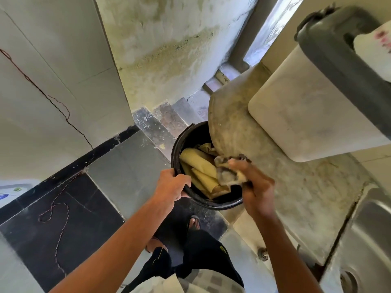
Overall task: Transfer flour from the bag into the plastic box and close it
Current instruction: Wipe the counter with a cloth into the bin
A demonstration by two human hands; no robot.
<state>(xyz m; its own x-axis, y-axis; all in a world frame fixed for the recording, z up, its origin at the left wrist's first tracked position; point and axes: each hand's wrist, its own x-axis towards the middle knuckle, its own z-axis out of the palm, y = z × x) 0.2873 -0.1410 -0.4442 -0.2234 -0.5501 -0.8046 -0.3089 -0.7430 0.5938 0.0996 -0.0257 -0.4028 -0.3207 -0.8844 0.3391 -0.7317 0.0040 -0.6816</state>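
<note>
My left hand (pixel 173 185) grips the near-left rim of a black bucket (pixel 195 134), held against the edge of the stone counter (pixel 296 187). Inside the bucket lies a folded yellowish-brown paper bag (pixel 198 163). My right hand (pixel 256 191) holds a crumpled dirty cloth (pixel 228 175) at the counter's edge, just over the bucket's opening. The white plastic box (pixel 306 115) stands on the counter at the right, with a dark grey lid (pixel 338 51) on top of it. No flour can be made out.
A steel sink (pixel 370 240) is set into the counter at the lower right. Steps (pixel 165 117) lead away beyond the bucket. A thin cord (pixel 61 210) trails across the dark floor tiles at the left. My feet in sandals stand below the bucket.
</note>
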